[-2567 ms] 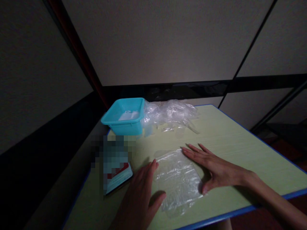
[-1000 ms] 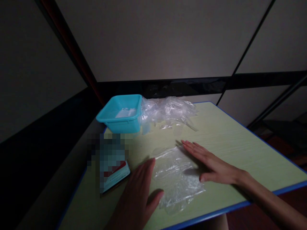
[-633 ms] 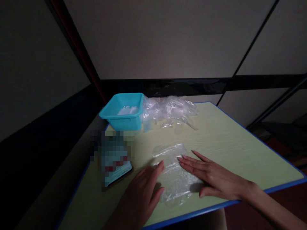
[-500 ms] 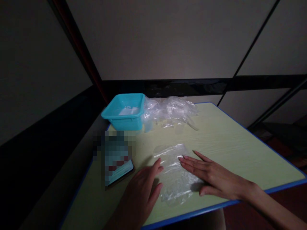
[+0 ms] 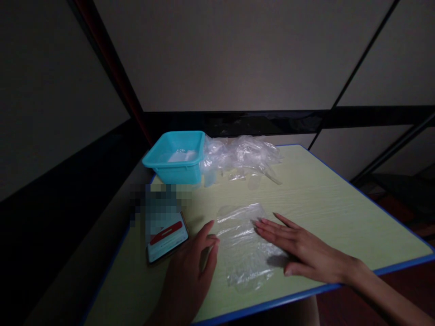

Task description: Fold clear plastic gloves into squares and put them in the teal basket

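Beside the phone (image 5: 171,239), the left hand (image 5: 185,269), its grip open and empty, had drawn back toward nine o'clock, leaving the bag (image 5: 239,246) flat on the worktop (image 5: 326,203), seemingly steadied only by the right hand (image 5: 307,251), open-gripped, at three o'clock.

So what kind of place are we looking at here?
Probably a small indoor room, perhaps at home, though I can't say which. It shows a light table with blue edging against a panelled wall, with a blue basin and crumpled clear plastic on top.
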Available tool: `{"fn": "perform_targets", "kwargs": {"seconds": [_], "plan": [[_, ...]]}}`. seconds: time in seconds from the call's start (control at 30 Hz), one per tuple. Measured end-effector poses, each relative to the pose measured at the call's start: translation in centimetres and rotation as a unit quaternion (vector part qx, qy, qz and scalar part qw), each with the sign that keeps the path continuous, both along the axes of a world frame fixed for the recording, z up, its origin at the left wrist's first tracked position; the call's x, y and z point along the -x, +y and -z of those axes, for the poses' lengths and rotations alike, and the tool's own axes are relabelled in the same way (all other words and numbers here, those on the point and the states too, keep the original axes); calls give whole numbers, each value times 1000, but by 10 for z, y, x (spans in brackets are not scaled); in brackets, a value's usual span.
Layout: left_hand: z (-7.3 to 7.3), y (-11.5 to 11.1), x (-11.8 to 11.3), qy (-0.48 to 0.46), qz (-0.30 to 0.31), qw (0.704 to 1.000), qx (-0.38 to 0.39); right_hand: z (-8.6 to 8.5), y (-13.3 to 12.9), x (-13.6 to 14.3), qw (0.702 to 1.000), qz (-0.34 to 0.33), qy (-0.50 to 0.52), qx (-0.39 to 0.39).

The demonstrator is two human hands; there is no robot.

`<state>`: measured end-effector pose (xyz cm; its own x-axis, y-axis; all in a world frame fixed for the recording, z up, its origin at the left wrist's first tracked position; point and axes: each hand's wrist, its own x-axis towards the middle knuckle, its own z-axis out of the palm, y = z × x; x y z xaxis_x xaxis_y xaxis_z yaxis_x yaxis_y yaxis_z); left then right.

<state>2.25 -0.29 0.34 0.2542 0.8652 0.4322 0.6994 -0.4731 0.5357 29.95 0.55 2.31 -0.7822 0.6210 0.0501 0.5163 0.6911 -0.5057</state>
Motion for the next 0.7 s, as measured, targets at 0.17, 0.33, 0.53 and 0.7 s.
{"fn": "perform_targets", "kwargs": {"seconds": [0.17,0.33,0.53,0.7], "plan": [[-8,-1,5,-61,-122,991,6,6,4,-14,934,226,255,112],[-10,0,5,-68,-137,988,-2,10,8,-16,886,315,308,146],[-6,-2,1,-19,-32,999,-34,3,4,-10,934,253,245,64],[-3,-3,0,13,58,997,-46,3,-6,-16,966,148,197,-81]]}}
